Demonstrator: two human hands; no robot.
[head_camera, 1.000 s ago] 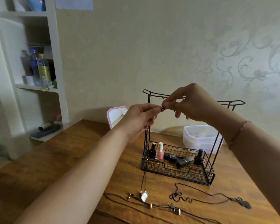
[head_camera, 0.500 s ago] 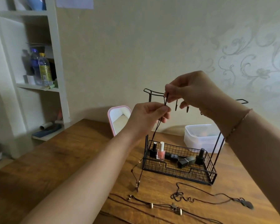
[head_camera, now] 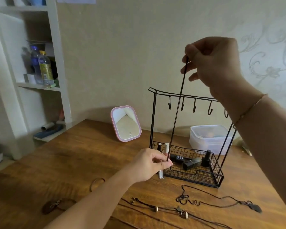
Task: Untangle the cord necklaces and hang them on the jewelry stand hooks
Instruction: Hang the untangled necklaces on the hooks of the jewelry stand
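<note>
A dark cord necklace [head_camera: 177, 109] is stretched taut between my hands, in front of the black wire jewelry stand [head_camera: 153, 116]. My right hand [head_camera: 211, 63] pinches its upper end high above the stand's hook bar [head_camera: 195, 98]. My left hand [head_camera: 151, 164] pinches the lower end beside the stand's wire basket [head_camera: 203, 177]; a silvery pendant [head_camera: 160, 174] hangs under that hand. Several hooks on the bar hang bare. More cord necklaces lie on the wooden table: one with a dark pendant [head_camera: 221, 198], a beaded one [head_camera: 168, 209] and one at the left [head_camera: 59, 204].
The basket holds nail polish bottles [head_camera: 206, 158]. A pink-framed mirror [head_camera: 125, 123] stands left of the stand, a clear plastic box [head_camera: 210, 138] behind it. A ring-shaped bangle [head_camera: 97, 183] lies on the table. A white shelf unit [head_camera: 40, 71] with bottles is at the left.
My hands have drawn apart: the right rose above the stand, the left dropped to the basket's level, pulling the cord straight. The pendant lifted off the table.
</note>
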